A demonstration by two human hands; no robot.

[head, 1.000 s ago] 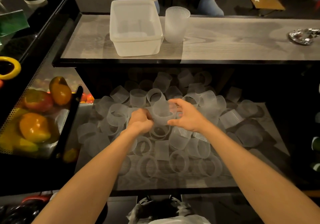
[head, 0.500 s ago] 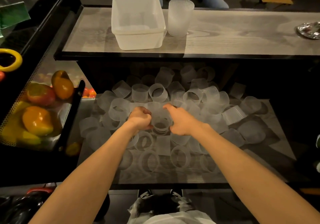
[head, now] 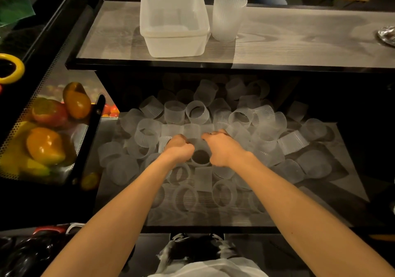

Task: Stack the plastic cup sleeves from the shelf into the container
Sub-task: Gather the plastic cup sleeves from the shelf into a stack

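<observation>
Left hand [head: 180, 148] and right hand [head: 224, 149] lowered sleeve [head: 198, 143] toward wood-grain shelf [head: 205, 215].

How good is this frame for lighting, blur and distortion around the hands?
Head view: dim warm light; the counter and container are brightest, while the loose sleeves below sit in shadow, rear ones nearly lost. Head view, wide-angle: the frame edges stretch. The left hand and right hand look sharp, gripping one sleeve.

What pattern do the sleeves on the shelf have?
The sleeves have fine vertical ribs, frosted translucent; head view.
</observation>
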